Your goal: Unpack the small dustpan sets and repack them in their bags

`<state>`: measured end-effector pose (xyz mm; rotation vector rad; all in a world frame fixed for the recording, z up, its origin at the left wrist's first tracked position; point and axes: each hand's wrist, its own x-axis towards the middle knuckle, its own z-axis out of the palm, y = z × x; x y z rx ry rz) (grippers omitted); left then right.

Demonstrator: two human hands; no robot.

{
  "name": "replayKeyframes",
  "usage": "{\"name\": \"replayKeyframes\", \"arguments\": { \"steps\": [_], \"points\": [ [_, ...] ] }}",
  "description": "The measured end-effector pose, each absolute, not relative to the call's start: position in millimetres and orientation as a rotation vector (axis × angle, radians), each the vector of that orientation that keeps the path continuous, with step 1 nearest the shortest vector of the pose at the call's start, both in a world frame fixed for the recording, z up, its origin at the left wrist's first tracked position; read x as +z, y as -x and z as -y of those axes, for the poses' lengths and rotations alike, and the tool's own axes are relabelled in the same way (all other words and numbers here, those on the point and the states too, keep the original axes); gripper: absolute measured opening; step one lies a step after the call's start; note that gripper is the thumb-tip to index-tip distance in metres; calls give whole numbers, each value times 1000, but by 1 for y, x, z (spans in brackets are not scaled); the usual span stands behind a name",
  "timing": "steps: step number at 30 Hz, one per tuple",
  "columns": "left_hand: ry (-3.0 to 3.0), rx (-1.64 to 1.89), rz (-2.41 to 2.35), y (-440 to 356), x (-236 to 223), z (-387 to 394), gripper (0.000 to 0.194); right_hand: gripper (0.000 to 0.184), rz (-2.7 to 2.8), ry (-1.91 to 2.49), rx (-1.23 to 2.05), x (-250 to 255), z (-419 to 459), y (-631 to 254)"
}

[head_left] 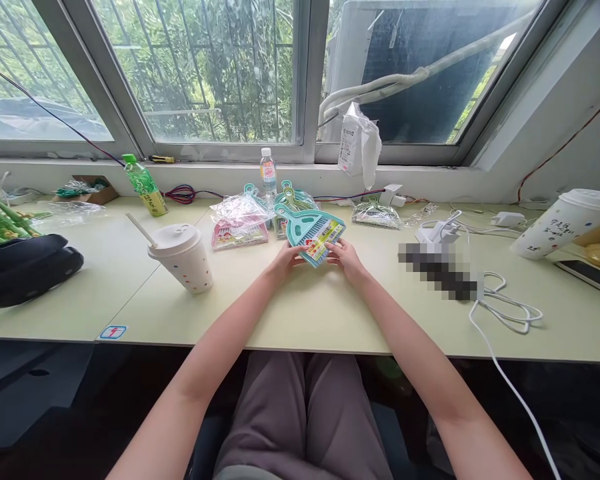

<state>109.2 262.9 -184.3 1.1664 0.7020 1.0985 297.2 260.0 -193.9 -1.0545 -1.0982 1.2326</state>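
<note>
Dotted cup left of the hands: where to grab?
Around the body of the dotted cup, below its lid, coming from the near side, from the left hand. It stands on its base and the straw leans out of the lid, so the body looks the safer hold.

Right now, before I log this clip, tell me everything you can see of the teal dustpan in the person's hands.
The small teal plastic dustpan has a short handle pointing up and to the left, away from the person. A colourful printed paper label covers much of its pan. The left hand and right hand hold it from either side, tilted above the pale green desktop. Whether it touches the desktop cannot be told.
</note>
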Motion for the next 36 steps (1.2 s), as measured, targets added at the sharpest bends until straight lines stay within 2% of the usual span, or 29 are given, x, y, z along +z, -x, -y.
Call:
{"name": "replayKeyframes", "arguments": {
  "steps": [4, 27, 36],
  "points": [
    [-1099, 1131, -746, -111, -187, -267, 45, 29, 1116, 1052, 1234, -192, -259, -299],
    [-1080, 1174, -819, -114, -185, -263, 44, 26, 1100, 1037, 1345, -190, -259, -299],
    [-1167, 1159, -787, -114, -185, -263, 42, 35, 1115, 1014, 1353, -190, -257, -299]
  ]
}}
